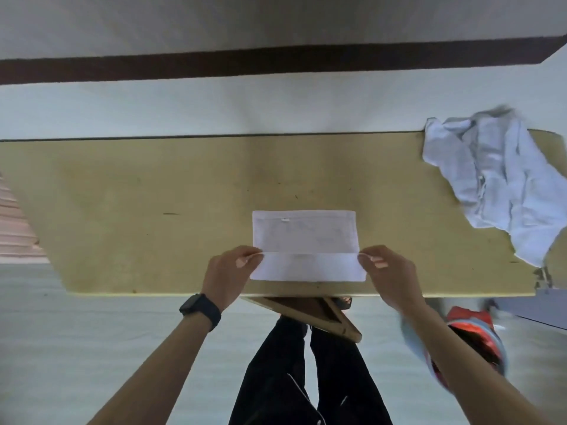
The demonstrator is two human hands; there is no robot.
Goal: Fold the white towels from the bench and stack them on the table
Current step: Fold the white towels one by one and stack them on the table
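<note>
A small white towel (pixel 305 240) lies flat on the yellowish table (pixel 153 210) near its front edge, with its near strip turned up along a crease. My left hand (pixel 228 268) pinches the towel's left end at the crease. At the right end of the same crease my right hand (pixel 388 271) pinches it too. A crumpled heap of white towels (pixel 497 182) sits on the table's right end, apart from both hands.
A wooden triangular brace (pixel 310 314) juts out under the table's front edge above my legs. A red and blue object (pixel 472 332) lies on the floor at the right. A pale wall with a dark band (pixel 276 62) runs behind the table.
</note>
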